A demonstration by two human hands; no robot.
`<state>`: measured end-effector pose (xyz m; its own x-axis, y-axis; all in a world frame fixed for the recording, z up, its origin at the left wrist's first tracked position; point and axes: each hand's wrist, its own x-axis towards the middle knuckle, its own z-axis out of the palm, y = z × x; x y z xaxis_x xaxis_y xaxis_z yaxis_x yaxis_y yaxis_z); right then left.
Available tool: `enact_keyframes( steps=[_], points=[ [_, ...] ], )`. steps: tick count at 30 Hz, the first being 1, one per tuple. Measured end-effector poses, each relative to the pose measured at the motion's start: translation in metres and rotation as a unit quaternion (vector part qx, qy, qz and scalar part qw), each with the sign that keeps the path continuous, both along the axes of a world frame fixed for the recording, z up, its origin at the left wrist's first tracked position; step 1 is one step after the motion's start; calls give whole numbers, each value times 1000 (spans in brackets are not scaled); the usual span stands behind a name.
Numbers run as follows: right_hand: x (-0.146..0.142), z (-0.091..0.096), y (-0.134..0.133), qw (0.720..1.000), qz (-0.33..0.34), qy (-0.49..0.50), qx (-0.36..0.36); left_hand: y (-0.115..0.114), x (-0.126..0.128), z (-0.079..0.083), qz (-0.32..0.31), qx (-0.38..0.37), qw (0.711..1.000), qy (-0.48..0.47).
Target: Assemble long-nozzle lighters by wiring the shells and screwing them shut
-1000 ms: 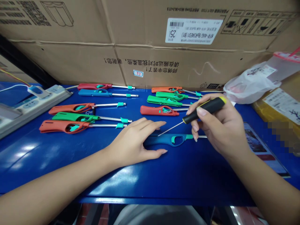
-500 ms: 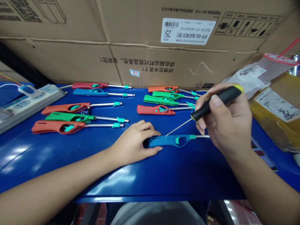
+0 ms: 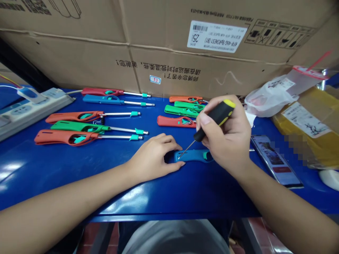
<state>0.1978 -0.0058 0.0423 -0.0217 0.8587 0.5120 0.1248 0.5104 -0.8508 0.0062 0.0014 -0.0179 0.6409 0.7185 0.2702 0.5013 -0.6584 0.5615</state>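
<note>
A blue long-nosed lighter (image 3: 192,155) lies on the blue table (image 3: 79,169) in front of me. My left hand (image 3: 153,157) is curled round its handle end and pins it down. My right hand (image 3: 225,137) grips a screwdriver (image 3: 212,118) with a black and yellow handle. The thin shaft slants down to the left, and its tip touches the lighter's handle close to my left fingers. My right hand hides the lighter's trigger part and most of its metal tube.
Several red, green and blue lighters (image 3: 87,127) lie in two groups behind my hands. A power strip (image 3: 29,106) sits far left. A large cardboard box (image 3: 172,46) walls the back. A phone (image 3: 275,160), plastic bags (image 3: 272,97) and a yellow parcel (image 3: 307,130) lie at right.
My left hand went from lying flat to curling round the lighter's handle. My right hand moved left and down, bringing the screwdriver tip onto the handle.
</note>
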Motion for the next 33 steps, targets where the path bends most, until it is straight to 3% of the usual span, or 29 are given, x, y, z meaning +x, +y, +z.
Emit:
enact_keyframes(
  steps=[11, 33],
  points=[
    [3, -11, -5, 994, -26, -60, 91, 0, 4, -5, -1, 6, 1000, -12],
    [9, -17, -2, 985, -2, -112, 131, 1, 5, -8, -1, 15, 1000, -18]
  ],
)
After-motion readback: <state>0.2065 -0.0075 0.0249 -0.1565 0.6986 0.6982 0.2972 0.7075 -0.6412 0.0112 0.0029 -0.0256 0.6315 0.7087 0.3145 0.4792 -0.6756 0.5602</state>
